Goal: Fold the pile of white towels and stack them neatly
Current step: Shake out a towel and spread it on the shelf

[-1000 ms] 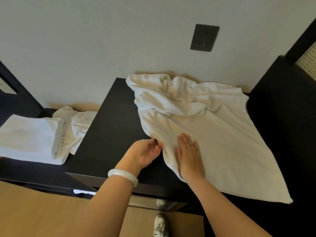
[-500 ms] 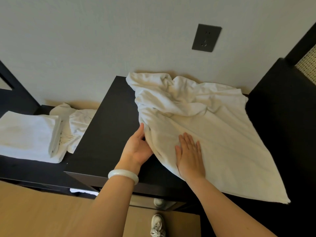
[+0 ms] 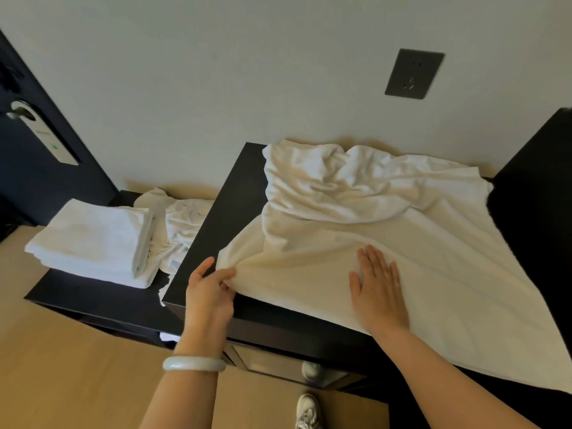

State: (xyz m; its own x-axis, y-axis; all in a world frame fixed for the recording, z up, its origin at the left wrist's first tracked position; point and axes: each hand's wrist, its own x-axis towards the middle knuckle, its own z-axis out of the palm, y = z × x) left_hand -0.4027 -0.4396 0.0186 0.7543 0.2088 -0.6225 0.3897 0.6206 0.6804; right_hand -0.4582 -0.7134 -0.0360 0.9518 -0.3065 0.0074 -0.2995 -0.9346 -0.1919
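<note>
Dark bench [image 3: 235, 205], set against the wall. A large white towel [image 3: 387, 243] covers most of its top: bunched and creased along the back edge, smoother toward the front, overhanging the front edge at the right. On the lower shelf [image 3: 93, 298] to the left sit a stack of folded towels [image 3: 89, 239] and, just beside it, a crumpled towel [image 3: 182, 224]. Right hand [image 3: 379, 292] lies flat on the towel near the front edge, fingers straight. Left hand [image 3: 210, 292], at the front left corner, pinches the towel's left edge.
</note>
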